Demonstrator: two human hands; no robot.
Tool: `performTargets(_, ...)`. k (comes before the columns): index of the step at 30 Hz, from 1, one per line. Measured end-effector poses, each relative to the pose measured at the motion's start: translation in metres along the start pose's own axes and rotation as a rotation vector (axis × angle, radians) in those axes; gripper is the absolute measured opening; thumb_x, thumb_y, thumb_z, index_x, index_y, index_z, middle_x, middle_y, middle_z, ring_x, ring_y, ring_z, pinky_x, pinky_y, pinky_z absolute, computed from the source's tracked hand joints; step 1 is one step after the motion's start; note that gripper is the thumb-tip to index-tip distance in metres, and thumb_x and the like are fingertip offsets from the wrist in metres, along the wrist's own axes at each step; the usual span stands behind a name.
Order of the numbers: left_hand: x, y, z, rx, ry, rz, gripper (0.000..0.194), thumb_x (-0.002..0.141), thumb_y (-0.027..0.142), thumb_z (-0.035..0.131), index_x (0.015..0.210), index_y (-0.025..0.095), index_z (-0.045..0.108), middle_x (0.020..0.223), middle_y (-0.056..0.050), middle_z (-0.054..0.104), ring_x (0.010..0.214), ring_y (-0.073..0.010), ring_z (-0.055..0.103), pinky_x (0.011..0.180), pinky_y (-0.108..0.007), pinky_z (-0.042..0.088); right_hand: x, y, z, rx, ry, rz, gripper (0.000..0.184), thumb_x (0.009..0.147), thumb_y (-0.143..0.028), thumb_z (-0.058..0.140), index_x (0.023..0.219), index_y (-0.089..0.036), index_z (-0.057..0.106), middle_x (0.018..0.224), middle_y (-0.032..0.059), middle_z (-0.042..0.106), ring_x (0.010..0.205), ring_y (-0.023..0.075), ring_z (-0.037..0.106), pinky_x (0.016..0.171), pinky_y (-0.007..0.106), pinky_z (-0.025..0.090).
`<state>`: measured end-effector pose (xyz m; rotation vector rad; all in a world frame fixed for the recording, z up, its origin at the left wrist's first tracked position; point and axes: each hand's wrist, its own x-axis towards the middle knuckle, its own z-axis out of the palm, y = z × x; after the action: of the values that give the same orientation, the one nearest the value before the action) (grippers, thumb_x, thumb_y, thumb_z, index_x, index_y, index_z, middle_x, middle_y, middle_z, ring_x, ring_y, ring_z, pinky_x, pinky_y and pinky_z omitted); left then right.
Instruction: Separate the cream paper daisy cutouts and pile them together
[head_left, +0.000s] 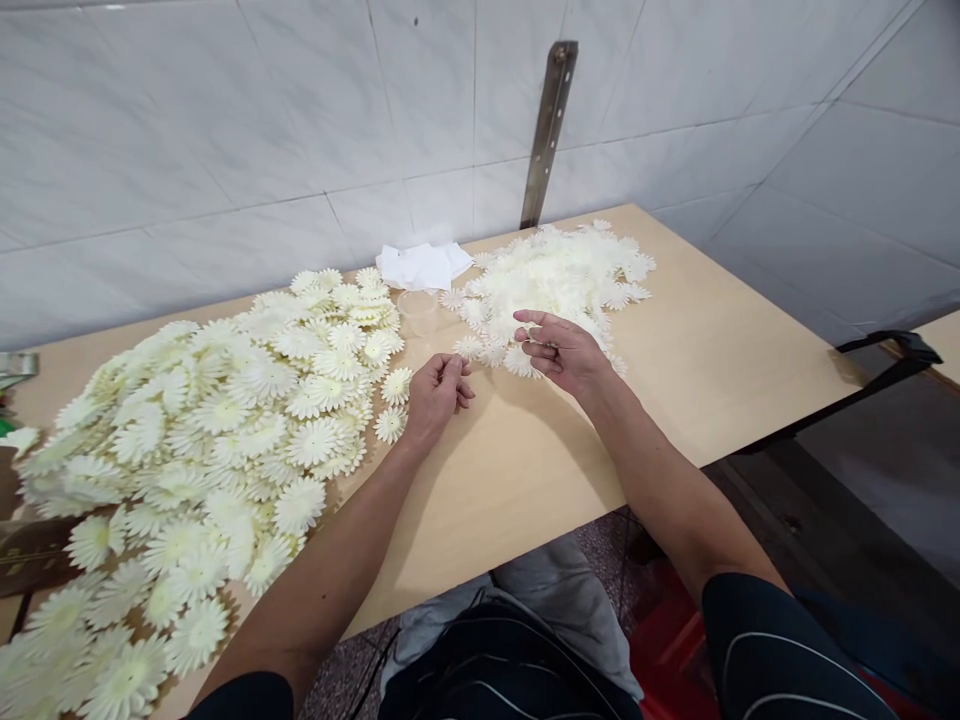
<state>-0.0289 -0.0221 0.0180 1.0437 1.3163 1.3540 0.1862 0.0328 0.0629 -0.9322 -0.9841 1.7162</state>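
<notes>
My left hand (pixel 437 397) is over the middle of the table with thumb and forefinger pressed together. Whatever the pinch holds, if anything, is too small to make out. To its right, my right hand (pixel 562 352) hovers at the near edge of a pile of thin white flower-shaped petal pieces (pixel 555 275). Its fingers are parted, and nothing shows between them. A larger heap of cream flower-shaped petal layers (pixel 247 390) spreads over the left side. Two loose cream flowers (pixel 396 386) lie just left of my left hand.
White paper (pixel 424 266) lies by the wall, behind a clear plastic cup (pixel 418 312). A perforated metal bracket (pixel 551 130) stands against the tiled wall. The wooden table (pixel 712 350) ends at the right near a black metal bar (pixel 892 345). A red stool (pixel 667 640) is below.
</notes>
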Motion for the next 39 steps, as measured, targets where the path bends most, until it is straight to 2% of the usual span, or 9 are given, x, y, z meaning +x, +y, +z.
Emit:
performTargets(4,0.000,-0.002,-0.001,0.016,-0.021,0.002,0.037,0.094,0.055,0.077,0.089,0.019,0.069,0.067,-0.001,0.072,0.046,-0.0088,0.059,0.044,-0.019,0.043,0.000,0.002,0.000,-0.025,-0.028,-0.022,0.043,0.076,-0.026,0.092,0.112,-0.019,0.072,0.083,-0.0007,0.064,0.058,0.0075,0.028,0.042,0.019,0.017)
performTargets(12,-0.002,-0.001,-0.001,0.017,-0.029,-0.001,0.034,0.094,0.052,0.076,0.087,0.019,0.070,0.064,0.000,0.070,0.045,-0.0094,0.059,0.044,-0.019,0.043,-0.001,0.016,0.011,-0.135,0.039,0.038,0.064,0.088,-0.071,0.086,0.075,-0.026,0.042,0.061,-0.0109,0.025,0.049,0.0067,0.014,0.039,0.020,0.012)
performTargets(16,-0.003,0.001,0.000,0.001,-0.022,-0.016,0.032,0.094,0.049,0.078,0.087,0.019,0.070,0.065,-0.001,0.070,0.047,-0.0099,0.060,0.044,-0.019,0.044,0.003,0.020,0.011,-0.040,0.174,0.047,0.056,0.094,-0.055,0.074,0.071,-0.028,0.031,0.058,-0.0083,0.029,0.047,0.0088,0.020,0.038,0.022,0.019)
performTargets(22,-0.002,0.001,-0.002,0.014,-0.040,-0.007,0.036,0.095,0.053,0.076,0.084,0.019,0.069,0.060,0.000,0.066,0.046,-0.0102,0.058,0.045,-0.019,0.043,0.008,0.012,-0.003,-0.031,0.117,-0.068,0.035,0.066,-0.019,0.081,0.091,-0.024,0.057,0.086,-0.0008,0.063,0.054,0.0062,0.028,0.043,0.019,0.021)
performTargets(25,-0.002,-0.002,-0.005,0.090,-0.045,0.040,0.038,0.097,0.056,0.071,0.086,0.020,0.069,0.060,0.000,0.066,0.047,-0.0120,0.058,0.047,-0.022,0.046,0.011,0.005,-0.014,0.005,0.132,-0.176,0.041,0.064,-0.018,0.085,0.096,-0.025,0.059,0.091,0.0003,0.064,0.065,0.0102,0.047,0.050,0.022,0.038)
performTargets(29,-0.007,-0.008,-0.004,0.456,-0.063,0.348,0.031,0.100,0.050,0.069,0.107,0.021,0.077,0.104,-0.014,0.082,0.094,-0.0264,0.079,0.086,-0.040,0.065,0.013,-0.009,-0.029,0.062,0.108,-0.260,0.052,0.070,-0.037,0.101,0.102,-0.026,0.062,0.086,-0.0013,0.059,0.067,0.0116,0.049,0.048,0.022,0.039)
performTargets(32,-0.015,-0.017,0.006,0.833,-0.125,0.546,0.058,0.095,0.051,0.076,0.143,0.018,0.072,0.160,-0.024,0.063,0.154,-0.0421,0.054,0.127,-0.059,0.046,0.011,-0.018,-0.040,0.066,0.174,-0.270,0.054,0.082,-0.063,0.095,0.087,-0.027,0.054,0.068,-0.0062,0.040,0.054,0.0110,0.031,0.039,0.023,0.024)
performTargets(35,-0.018,-0.026,0.021,1.087,-0.172,0.539,0.080,0.097,0.063,0.073,0.159,0.015,0.060,0.171,-0.028,0.051,0.162,-0.0488,0.043,0.132,-0.068,0.034,0.010,-0.020,-0.046,0.026,0.231,-0.269,0.071,0.089,-0.083,0.078,0.073,-0.028,0.036,0.059,-0.0075,0.024,0.049,0.0122,0.022,0.037,0.027,0.020)
performTargets(39,-0.004,-0.026,0.043,1.196,-0.223,0.555,0.065,0.106,0.059,0.059,0.157,0.018,0.062,0.170,-0.025,0.053,0.162,-0.0463,0.043,0.132,-0.070,0.030,0.012,-0.013,-0.038,-0.040,0.203,-0.250,0.072,0.087,-0.085,0.078,0.070,-0.028,0.038,0.053,-0.0092,0.020,0.045,0.0108,0.021,0.039,0.028,0.020)
